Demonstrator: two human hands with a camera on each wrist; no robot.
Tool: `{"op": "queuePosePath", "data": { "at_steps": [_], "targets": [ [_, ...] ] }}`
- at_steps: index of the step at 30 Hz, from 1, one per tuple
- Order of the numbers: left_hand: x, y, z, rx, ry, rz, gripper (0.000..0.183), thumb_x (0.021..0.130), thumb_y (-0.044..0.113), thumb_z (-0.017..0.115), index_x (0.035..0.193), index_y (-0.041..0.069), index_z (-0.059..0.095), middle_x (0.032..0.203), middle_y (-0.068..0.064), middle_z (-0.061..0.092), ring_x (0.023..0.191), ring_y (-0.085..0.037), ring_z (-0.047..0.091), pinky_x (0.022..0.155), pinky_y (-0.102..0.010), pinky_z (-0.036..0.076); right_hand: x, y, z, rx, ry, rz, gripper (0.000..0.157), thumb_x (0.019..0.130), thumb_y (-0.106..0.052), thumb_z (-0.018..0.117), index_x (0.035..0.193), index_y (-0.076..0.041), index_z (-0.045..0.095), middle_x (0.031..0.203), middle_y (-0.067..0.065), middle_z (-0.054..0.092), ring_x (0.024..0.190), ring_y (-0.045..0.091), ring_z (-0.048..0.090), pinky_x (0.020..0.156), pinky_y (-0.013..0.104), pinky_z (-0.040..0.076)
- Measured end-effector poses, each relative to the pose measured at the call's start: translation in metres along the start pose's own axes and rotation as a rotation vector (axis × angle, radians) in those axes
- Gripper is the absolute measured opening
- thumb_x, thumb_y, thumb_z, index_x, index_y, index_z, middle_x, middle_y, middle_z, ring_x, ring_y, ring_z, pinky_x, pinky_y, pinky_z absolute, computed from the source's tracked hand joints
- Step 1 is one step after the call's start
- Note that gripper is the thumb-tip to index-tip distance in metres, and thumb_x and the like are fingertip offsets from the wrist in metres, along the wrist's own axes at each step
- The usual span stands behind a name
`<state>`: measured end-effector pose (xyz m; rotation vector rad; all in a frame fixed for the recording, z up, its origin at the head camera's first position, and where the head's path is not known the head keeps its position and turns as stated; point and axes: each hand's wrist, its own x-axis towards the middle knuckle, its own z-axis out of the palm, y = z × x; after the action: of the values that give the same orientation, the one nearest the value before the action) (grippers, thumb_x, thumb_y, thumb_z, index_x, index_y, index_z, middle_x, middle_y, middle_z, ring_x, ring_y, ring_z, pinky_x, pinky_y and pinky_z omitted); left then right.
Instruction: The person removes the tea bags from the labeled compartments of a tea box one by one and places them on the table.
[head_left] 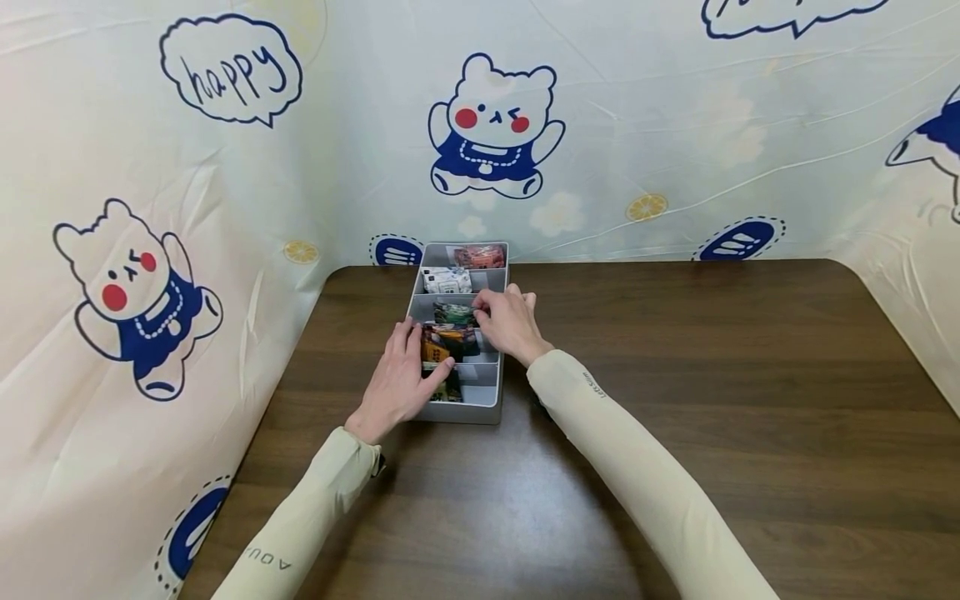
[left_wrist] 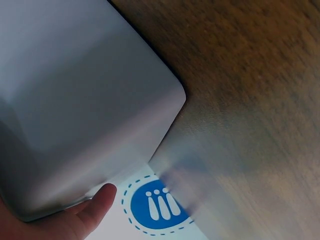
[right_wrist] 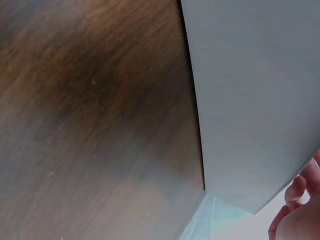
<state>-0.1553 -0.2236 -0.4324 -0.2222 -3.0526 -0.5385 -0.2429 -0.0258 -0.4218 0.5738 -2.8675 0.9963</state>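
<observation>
Divided tray (head_left: 461,414) stood at back edge of table (head_left: 690,375); wide room extended right of tray. Left hand (head_left: 393,375): fingers lay straight at tray's left rim. Right hand (head_left: 512,322): fingers bent beside green packet (head_left: 452,313), tray's middle compartment; grip could not be told.
</observation>
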Motion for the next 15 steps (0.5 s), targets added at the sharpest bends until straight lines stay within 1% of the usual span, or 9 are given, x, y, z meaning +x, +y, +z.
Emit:
{"op": "queuePosePath", "data": {
  "at_steps": [4,8,12,15],
  "targets": [
    [0.0001,0.0001,-0.0002,-0.002,-0.009,-0.007,0.089,0.093,0.065,0.04,0.149,-0.003,0.027,0.159,-0.022,0.015,0.147,-0.039,0.018,0.116,-0.052,0.025,0.0001,0.0014,-0.001,0.019,0.002,-0.002,0.014,0.097,-0.022,0.057,0.104,-0.018,0.068,0.09,-0.001,0.071,0.086,0.021,0.043,0.085,0.042,0.024],
    [0.0006,0.0004,-0.0009,-0.003,-0.017,-0.009,0.085,0.094,0.06,0.042,0.149,-0.003,0.026,0.16,-0.021,0.013,0.147,-0.039,0.017,0.116,-0.053,0.024,0.0001,0.0027,-0.0022,0.062,0.002,0.009,0.015,0.098,-0.022,0.054,0.105,-0.016,0.065,0.092,0.0,0.069,0.088,0.022,0.043,0.085,0.042,0.025],
    [0.0008,-0.0002,-0.0008,-0.002,-0.015,-0.006,0.084,0.094,0.058,0.043,0.149,-0.003,0.026,0.16,-0.021,0.014,0.147,-0.039,0.017,0.116,-0.053,0.024,0.0005,0.0032,-0.0039,0.135,0.006,0.025,0.014,0.099,-0.022,0.051,0.105,-0.014,0.062,0.093,0.002,0.066,0.09,0.022,0.045,0.086,0.042,0.026],
    [0.0008,-0.0005,-0.0006,0.001,-0.009,-0.001,0.084,0.094,0.058,0.043,0.149,-0.003,0.027,0.16,-0.021,0.014,0.147,-0.039,0.017,0.116,-0.052,0.025,0.0016,0.0033,-0.0053,0.2,0.026,0.035,0.014,0.099,-0.02,0.051,0.105,-0.012,0.061,0.092,0.003,0.066,0.091,0.022,0.047,0.086,0.043,0.027]
  ]
}}
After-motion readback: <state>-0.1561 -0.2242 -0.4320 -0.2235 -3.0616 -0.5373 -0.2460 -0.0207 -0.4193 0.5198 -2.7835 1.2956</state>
